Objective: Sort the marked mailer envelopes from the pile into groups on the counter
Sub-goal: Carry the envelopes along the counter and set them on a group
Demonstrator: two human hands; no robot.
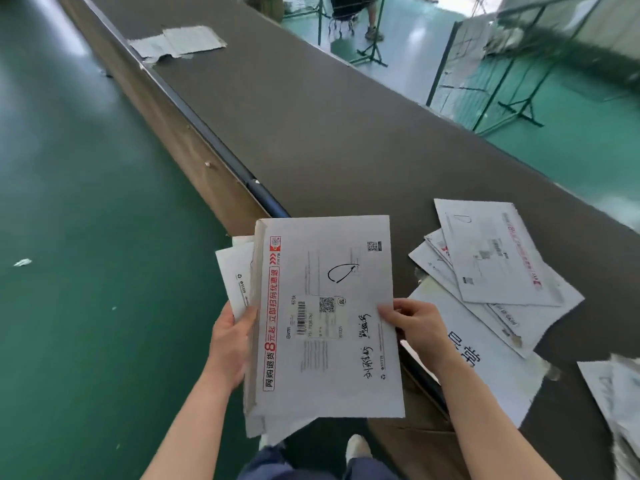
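Shoe: white shoe point(358, 448) and dark trouser legs at the near edge, standing on the green floor point(86, 237).
Held stack: white mailer envelopes point(249, 375) fanned in the left hand point(230, 348), near centre, just left of the desk's edge.
Top envelope: top envelope point(332, 317) faces up, with a red printed strip along its left side, a barcode label in the middle, a black hand-drawn loop above it and black handwriting lower right.
Left fingers: curled round the stack's left edge, thumb lying on the top envelope.
Right fingers: right hand point(415, 323) pinches the top envelope's right edge, thumb on top, the other fingers curled beneath.
Desk: long dark grey desk point(311, 116) running from the near right to the far left.
Sorted group: overlapping envelopes point(498, 265) lie fanned on the desk, right of the hands.
Right edge: more white mailers point(620, 393), blurred.
Far end: flattened grey mailer point(180, 43) on the desk's left rim.
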